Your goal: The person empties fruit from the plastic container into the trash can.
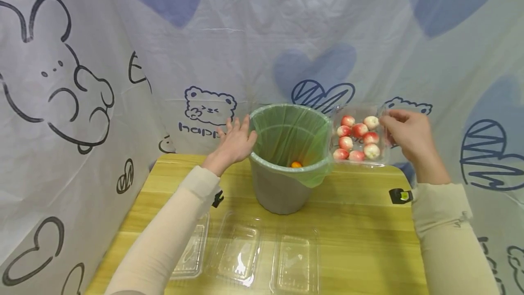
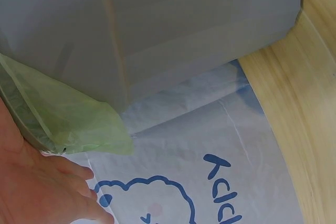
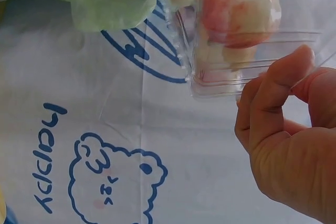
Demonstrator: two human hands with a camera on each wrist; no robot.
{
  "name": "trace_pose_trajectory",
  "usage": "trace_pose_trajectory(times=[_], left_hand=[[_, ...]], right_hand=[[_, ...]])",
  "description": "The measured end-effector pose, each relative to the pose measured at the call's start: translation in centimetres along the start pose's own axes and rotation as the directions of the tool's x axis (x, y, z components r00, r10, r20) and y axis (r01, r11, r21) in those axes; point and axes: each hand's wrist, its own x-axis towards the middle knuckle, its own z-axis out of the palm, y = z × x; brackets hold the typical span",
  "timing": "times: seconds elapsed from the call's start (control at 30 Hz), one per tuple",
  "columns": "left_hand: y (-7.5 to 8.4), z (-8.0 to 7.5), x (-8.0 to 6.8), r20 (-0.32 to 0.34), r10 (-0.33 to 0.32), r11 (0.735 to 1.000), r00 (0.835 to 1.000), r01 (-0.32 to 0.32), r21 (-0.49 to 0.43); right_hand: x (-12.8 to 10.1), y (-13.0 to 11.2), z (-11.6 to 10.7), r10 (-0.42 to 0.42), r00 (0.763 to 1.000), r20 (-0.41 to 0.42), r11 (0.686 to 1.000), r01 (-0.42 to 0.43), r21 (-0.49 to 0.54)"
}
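My right hand point(image 1: 411, 135) pinches the right edge of a clear plastic box point(image 1: 382, 163), held up just right of the bin. Inside the box lie several small red-and-white fruits point(image 1: 360, 130), which look like peaches; the right wrist view shows one fruit point(image 3: 239, 11) close up through the plastic. A grey bin point(image 1: 280, 190) with a green liner bag point(image 1: 282, 138) stands upright on the table, and a small orange round thing point(image 1: 296, 164) shows inside it. At the bin's left rim is my left hand point(image 1: 235, 144), fingers spread and holding nothing.
Three clear plastic trays lie in front of the bin: a left tray point(image 1: 200, 245) partly hidden by my sleeve, a middle tray point(image 1: 239, 249) and a right tray point(image 1: 295, 263). A printed cloth point(image 1: 245, 58) hangs behind the wooden table point(image 1: 368, 240).
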Motion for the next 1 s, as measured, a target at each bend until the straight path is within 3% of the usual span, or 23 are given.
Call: trace_pose_trajectory(times=[0.27,0.5,0.87,1.0], left_hand=[[0.0,0.0,-0.1,-0.004,-0.002,1.0,1.0,0.002,-0.002],[0.0,0.0,-0.1,-0.008,0.004,1.0,1.0,-0.004,0.007],[0.1,-0.1,-0.1,0.007,0.0,1.0,1.0,0.0,0.015],[0.1,-0.1,-0.2,0.012,-0.004,1.0,1.0,0.004,0.015]], right_hand=[[0.3,-1.2,1.1,0.003,0.999,0.041,0.999,-0.005,0.047],[0.8,-2.0,2.6,-0.047,0.999,0.008,0.992,0.046,0.118],[1.7,-3.7,5.3,-0.101,0.994,-0.053,0.989,0.106,0.1],[1.9,-4.2,6.3,-0.166,0.983,-0.083,0.98,0.174,0.099]])
